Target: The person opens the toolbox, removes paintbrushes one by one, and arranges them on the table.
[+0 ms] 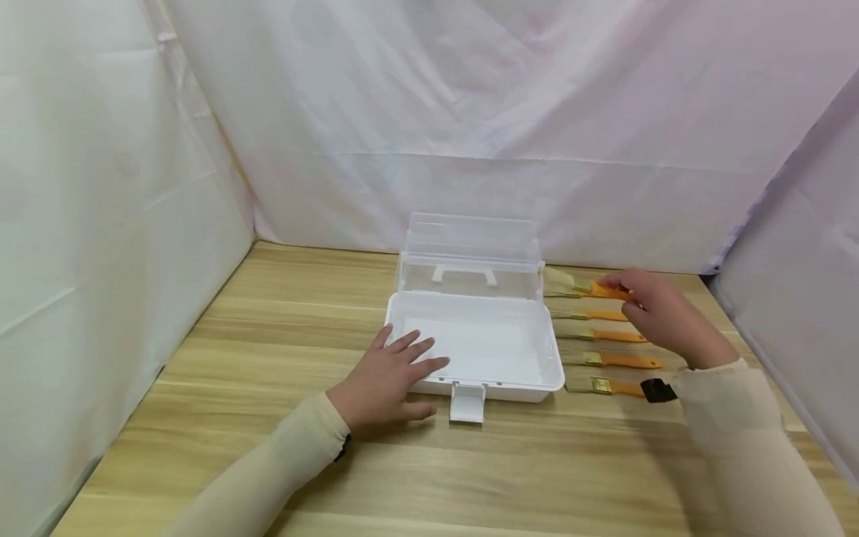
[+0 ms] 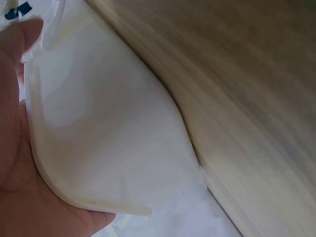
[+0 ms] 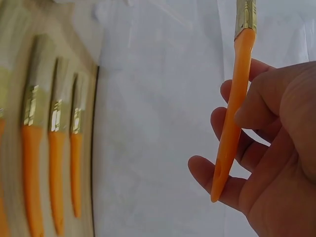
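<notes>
My right hand [image 1: 661, 317] pinches a paintbrush [image 3: 235, 94] by its orange handle between thumb and fingers. The brush is lifted off the table, its pale bristles pointing left in the head view. Below it, several similar paintbrushes [image 1: 620, 337] lie in a column, bristles toward a white plastic box [image 1: 552, 350]. The box has its clear lid [image 1: 473, 242] tipped back; no items show inside. My left hand [image 1: 385, 380] rests over the box's front left corner, fingers spread across the rim and thumb outside near the front latch [image 1: 467, 406].
A wood-grain table [image 1: 530, 470] carries the box and brushes. White cloth [image 1: 470, 97] hangs behind the table and along both sides. A white handle [image 1: 464, 274] is on the lid. My right wrist's black band [image 1: 659, 390] overlaps the nearest brush's handle in view.
</notes>
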Tool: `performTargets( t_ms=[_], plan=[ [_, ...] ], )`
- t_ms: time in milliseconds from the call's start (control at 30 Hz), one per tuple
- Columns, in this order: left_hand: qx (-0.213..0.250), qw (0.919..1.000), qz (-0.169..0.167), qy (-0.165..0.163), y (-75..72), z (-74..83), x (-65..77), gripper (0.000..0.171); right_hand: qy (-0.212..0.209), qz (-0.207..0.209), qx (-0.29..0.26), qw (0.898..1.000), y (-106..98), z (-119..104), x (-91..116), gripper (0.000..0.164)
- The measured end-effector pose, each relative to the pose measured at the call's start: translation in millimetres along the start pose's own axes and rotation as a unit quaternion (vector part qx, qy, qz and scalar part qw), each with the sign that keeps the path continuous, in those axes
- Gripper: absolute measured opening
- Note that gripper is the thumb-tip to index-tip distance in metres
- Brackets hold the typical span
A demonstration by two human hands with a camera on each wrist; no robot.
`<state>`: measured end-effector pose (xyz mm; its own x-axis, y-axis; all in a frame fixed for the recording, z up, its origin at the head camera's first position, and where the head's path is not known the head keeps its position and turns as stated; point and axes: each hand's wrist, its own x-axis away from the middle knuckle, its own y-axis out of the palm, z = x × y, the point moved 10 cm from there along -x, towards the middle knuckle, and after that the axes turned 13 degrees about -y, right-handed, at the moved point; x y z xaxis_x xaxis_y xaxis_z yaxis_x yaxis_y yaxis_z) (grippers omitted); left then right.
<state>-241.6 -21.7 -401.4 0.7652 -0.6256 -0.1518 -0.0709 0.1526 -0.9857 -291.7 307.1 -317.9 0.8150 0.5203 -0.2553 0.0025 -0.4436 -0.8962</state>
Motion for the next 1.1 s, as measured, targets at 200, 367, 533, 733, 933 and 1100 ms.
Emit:
performTargets(
  t_ms=[200,367,533,733,933,1100],
  plan=[
    [0.012,0.9999,-0.008,-0.004,-5.7,-0.7,3.4,0.072,-0.01,-0.008,0.021,1.0,11.1,-0.2,26.5,0.039],
    [0.011,0.9998,-0.011,-0.011,-5.2,-4.1,2.3,0.071,-0.019,-0.014,0.036,0.999,19.5,-2.1,45.3,0.04],
    [0.012,0.9998,-0.012,-0.014,-7.2,-5.5,3.2,0.071,-0.014,-0.02,0.042,0.999,26.2,-1.8,60.2,0.041],
    [0.012,0.9999,-0.009,-0.008,-8.2,-4.6,4.7,0.068,-0.013,-0.028,0.038,0.999,34.8,-1.6,80.1,0.044],
    [0.011,0.9999,0.0,-0.002,-10.6,-3.1,4.7,0.066,-0.008,-0.038,0.02,0.999,43.9,3.7,97.7,0.045],
    [0.014,0.9999,0.0,-0.003,-11.0,-3.5,4.9,0.066,0.001,-0.055,-0.023,0.998,56.0,9.9,110.6,0.045]
  ],
)
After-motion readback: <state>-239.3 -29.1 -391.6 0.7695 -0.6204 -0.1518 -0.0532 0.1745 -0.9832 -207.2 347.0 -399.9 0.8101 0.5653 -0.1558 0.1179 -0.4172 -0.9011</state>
